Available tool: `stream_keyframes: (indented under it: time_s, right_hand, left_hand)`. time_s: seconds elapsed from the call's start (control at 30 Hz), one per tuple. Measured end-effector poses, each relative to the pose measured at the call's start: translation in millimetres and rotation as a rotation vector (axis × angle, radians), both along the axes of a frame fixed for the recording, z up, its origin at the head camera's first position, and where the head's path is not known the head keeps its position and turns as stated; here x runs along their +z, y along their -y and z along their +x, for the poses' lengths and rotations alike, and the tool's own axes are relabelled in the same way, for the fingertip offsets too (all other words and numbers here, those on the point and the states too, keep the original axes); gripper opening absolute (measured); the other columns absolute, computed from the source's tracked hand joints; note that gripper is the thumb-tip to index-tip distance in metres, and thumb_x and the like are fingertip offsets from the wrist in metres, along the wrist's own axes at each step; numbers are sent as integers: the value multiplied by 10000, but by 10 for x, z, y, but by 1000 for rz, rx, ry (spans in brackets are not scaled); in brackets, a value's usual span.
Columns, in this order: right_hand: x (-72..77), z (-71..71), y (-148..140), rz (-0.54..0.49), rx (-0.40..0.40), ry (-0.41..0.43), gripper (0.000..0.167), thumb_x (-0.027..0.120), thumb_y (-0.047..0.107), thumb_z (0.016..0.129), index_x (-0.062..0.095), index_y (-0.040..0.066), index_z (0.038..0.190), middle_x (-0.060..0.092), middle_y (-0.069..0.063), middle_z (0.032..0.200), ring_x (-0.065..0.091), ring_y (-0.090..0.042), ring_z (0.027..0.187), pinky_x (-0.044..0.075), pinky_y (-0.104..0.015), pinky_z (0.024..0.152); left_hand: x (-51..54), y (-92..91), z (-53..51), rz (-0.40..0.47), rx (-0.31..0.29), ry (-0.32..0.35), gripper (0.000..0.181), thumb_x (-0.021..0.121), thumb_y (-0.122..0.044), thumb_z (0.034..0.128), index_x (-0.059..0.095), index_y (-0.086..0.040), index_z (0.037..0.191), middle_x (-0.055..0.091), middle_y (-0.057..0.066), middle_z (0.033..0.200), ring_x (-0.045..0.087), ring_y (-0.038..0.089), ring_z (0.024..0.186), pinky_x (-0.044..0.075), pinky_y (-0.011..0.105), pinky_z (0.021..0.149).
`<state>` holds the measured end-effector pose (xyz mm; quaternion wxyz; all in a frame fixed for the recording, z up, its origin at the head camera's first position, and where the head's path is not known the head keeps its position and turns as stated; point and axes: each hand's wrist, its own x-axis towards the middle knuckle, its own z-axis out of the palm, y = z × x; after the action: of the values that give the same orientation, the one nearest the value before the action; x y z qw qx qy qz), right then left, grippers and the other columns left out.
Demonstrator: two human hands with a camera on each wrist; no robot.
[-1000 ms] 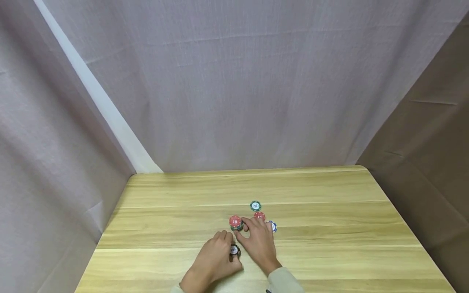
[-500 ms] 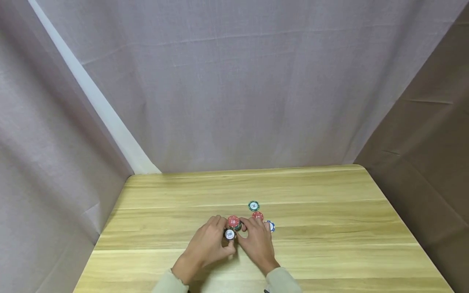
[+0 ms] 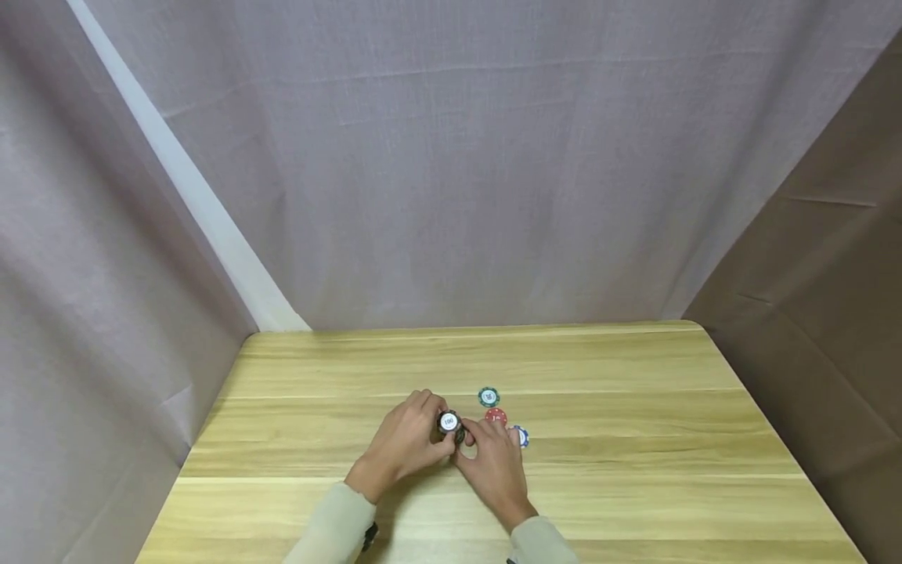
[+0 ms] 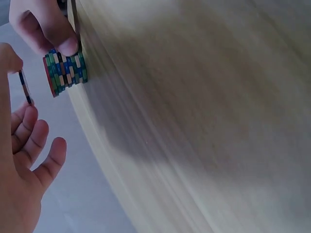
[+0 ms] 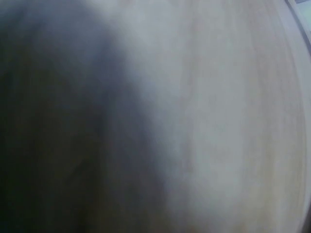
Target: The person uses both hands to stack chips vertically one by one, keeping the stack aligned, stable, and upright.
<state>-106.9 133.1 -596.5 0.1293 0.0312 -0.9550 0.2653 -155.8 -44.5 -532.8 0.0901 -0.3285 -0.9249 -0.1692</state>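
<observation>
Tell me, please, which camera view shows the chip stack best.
The left wrist view: it shows the chip stack side-on, edges visible. In the head view, the black chip in the left hand hides most; the blurred right wrist view shows nothing discernible.

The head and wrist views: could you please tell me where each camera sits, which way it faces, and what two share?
Head: on the head, facing forward and down at the table; left hand, right hand and sleeves show.
Left wrist: on that wrist, facing the held chip and chip stack; both hands show.
Right wrist: on that wrist, facing the table; too blurred to identify any body part.
Head and left wrist share both hands, the held chip and the chip stack.
</observation>
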Motion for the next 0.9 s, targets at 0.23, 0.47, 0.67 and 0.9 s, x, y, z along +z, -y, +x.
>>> stream_keyframes:
  time_s: [0.23, 0.47, 0.67, 0.9]
  right_hand:
    - [7, 0, 33, 13, 1, -11, 428, 783, 518, 863, 755, 215, 1164, 500, 193, 819, 415, -78, 856, 286, -326, 799]
    - [15, -16, 25, 25, 0, -14, 414, 779, 520, 865, 748, 215, 1143, 485, 195, 816, 404, -84, 853, 281, -324, 789]
    - [8, -3, 14, 31, -4, 1, 410, 769, 550, 876, 744, 230, 1133, 481, 198, 818, 397, -74, 859, 279, -314, 792]
    - [10, 0, -3, 28, -4, 1, 435, 772, 534, 877, 753, 212, 1169, 496, 197, 821, 403, -69, 858, 290, -316, 801]
  left_hand:
    - [-45, 2, 20, -46, 14, 15, 308, 707, -337, 886, 673, -108, 1089, 648, -22, 990, 585, 118, 903, 576, 283, 795]
    - [-55, -4, 30, -63, 17, 28, 377, 711, -389, 926, 685, -97, 1162, 669, 9, 1087, 623, 153, 1003, 590, 319, 881]
    - [-68, -18, 34, -63, 19, 47, 369, 728, -376, 921, 711, -88, 1151, 687, 22, 1112, 635, 172, 1038, 588, 332, 917]
    - [-103, -38, 37, -28, 37, 65, 365, 744, -341, 897, 712, -89, 1159, 685, 26, 1116, 640, 174, 1054, 594, 340, 918]
